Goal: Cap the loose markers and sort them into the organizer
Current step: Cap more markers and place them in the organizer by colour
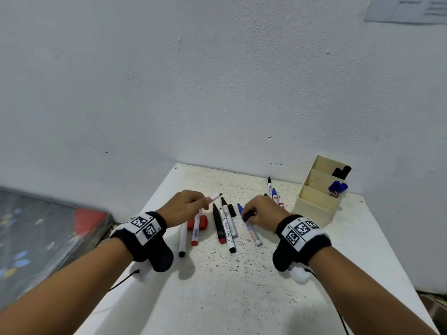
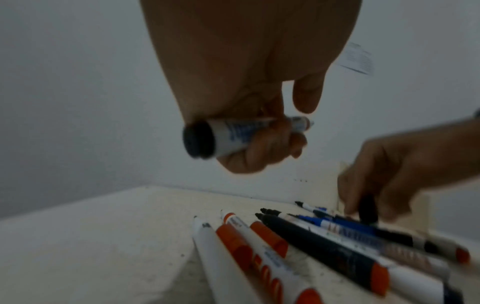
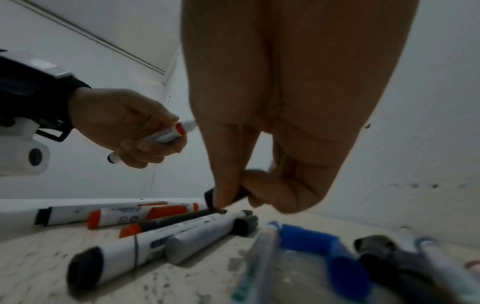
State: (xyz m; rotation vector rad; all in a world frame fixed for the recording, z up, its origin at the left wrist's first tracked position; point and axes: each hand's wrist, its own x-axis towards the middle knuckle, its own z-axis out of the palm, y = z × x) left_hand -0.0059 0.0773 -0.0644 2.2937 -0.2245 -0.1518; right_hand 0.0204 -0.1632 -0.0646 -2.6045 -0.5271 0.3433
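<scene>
My left hand [image 1: 204,202] holds an uncapped white marker [image 1: 214,197] just above the table, its dark tip pointing right; the left wrist view shows its black rear end [image 2: 198,142]. My right hand [image 1: 257,214] pinches a black cap [image 1: 249,216] low over the pile, seen between thumb and forefinger in the right wrist view [image 3: 228,195]. Several loose markers [image 1: 229,228] lie side by side between the hands, with a red cap [image 1: 202,223] and a black cap [image 1: 232,210] among them. A cream organizer [image 1: 314,209] stands at the right, holding blue markers [image 1: 337,187] and black ones [image 1: 342,171].
The white speckled table [image 1: 217,286] butts against a white wall at the back. More markers [image 1: 273,193] lie just left of the organizer. A dark patterned item [image 1: 43,238] sits off the table's left edge.
</scene>
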